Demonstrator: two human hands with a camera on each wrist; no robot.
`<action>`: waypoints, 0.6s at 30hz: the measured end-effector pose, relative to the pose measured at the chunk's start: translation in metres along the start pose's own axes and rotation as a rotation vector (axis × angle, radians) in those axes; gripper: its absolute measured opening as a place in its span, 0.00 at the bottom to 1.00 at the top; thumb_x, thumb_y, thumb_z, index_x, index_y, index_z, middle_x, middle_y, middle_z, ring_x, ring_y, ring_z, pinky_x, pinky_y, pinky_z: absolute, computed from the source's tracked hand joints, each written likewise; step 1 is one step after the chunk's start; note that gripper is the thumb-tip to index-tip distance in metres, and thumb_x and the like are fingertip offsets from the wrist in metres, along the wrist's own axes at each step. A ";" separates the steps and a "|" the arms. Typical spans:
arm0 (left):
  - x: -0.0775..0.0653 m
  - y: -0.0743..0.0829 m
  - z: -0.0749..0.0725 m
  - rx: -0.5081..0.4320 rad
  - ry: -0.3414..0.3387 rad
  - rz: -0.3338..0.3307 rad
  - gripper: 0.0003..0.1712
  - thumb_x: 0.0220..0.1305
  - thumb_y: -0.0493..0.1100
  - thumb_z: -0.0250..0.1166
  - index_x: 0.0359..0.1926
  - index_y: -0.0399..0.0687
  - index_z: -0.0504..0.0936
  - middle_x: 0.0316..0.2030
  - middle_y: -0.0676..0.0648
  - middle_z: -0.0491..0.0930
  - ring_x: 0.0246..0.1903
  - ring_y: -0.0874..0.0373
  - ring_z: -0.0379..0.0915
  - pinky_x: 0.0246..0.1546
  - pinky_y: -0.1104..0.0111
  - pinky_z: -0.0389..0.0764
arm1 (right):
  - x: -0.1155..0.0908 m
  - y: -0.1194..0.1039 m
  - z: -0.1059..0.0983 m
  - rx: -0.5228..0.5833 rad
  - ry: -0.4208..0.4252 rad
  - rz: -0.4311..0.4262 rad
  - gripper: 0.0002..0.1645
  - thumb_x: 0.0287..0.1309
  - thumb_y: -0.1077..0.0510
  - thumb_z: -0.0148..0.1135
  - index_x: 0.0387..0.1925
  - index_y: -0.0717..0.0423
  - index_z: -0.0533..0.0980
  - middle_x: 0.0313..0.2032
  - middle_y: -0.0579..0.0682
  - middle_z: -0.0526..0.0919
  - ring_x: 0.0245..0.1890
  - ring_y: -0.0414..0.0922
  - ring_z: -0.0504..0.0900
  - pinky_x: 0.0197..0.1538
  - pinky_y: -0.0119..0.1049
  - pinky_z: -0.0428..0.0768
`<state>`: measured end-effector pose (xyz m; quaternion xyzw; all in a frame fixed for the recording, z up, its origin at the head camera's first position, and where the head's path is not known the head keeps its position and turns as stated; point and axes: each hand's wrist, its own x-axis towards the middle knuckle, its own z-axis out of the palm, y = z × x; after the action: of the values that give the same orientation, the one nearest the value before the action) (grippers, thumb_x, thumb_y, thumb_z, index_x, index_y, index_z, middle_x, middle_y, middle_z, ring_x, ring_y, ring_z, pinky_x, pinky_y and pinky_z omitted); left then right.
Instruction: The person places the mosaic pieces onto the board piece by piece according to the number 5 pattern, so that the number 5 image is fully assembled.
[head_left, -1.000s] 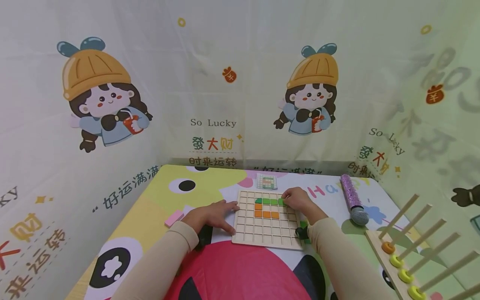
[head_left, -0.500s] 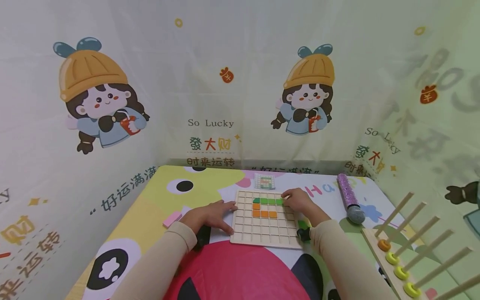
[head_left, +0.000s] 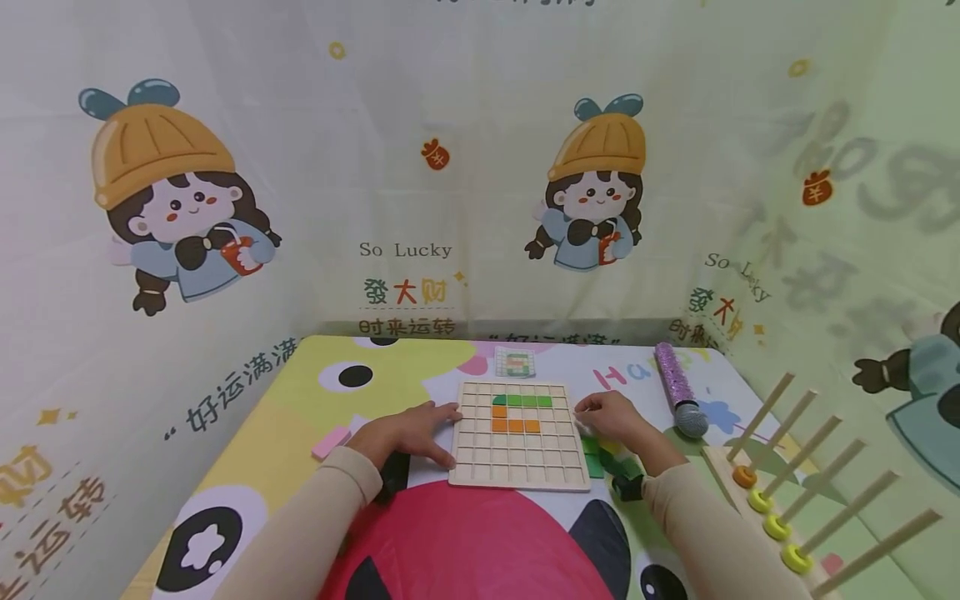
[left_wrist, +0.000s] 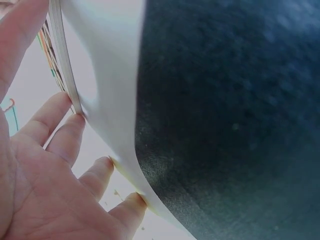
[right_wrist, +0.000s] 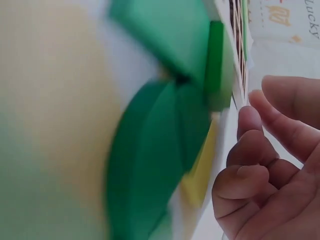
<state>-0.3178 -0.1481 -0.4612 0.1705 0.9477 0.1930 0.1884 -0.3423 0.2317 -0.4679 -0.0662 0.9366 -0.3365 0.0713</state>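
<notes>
A wooden grid board (head_left: pixel 517 467) lies flat on the table. In its upper rows sit a line of green tiles (head_left: pixel 528 401) and an L of orange tiles (head_left: pixel 516 426). My left hand (head_left: pixel 408 433) spreads straight fingers and a thumb along the board's left side; in the left wrist view, fingertips meet the board's edge (left_wrist: pixel 65 55). My right hand (head_left: pixel 611 417) hovers just off the right side, its fingers loosely bent with nothing between them. Under it lie loose green pieces (head_left: pixel 592 460), which the right wrist view shows as curved green pieces (right_wrist: pixel 145 160) and a yellow piece (right_wrist: pixel 200 172).
Behind the board lies a small pattern card (head_left: pixel 514 362). A glittery purple microphone (head_left: pixel 678 392) rests at the back right, and a pegged wooden stand (head_left: pixel 750 500) with rings is nearer on the right. Left of my left hand is a pink block (head_left: pixel 330 442).
My right hand has drawn back from the end of the green row to beyond the board's right edge, leaving the last green tile in place. My left hand keeps its place at the board.
</notes>
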 end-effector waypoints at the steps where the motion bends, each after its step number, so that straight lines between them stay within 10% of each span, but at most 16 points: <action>1: -0.001 0.000 0.000 -0.002 0.001 0.000 0.56 0.49 0.61 0.81 0.78 0.62 0.65 0.78 0.40 0.60 0.78 0.38 0.50 0.71 0.37 0.64 | -0.003 0.003 -0.001 0.002 -0.007 -0.008 0.13 0.70 0.55 0.64 0.48 0.57 0.85 0.45 0.54 0.86 0.41 0.47 0.78 0.44 0.40 0.78; 18: -0.001 -0.002 0.000 0.016 -0.007 0.020 0.57 0.50 0.62 0.80 0.79 0.61 0.64 0.78 0.44 0.62 0.78 0.39 0.51 0.72 0.38 0.64 | -0.043 0.033 -0.019 -0.015 -0.080 -0.065 0.13 0.58 0.66 0.68 0.46 0.61 0.86 0.41 0.52 0.88 0.39 0.43 0.79 0.44 0.38 0.79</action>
<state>-0.3177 -0.1508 -0.4617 0.1820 0.9469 0.1864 0.1885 -0.3060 0.2762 -0.4707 -0.1104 0.9329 -0.3287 0.0974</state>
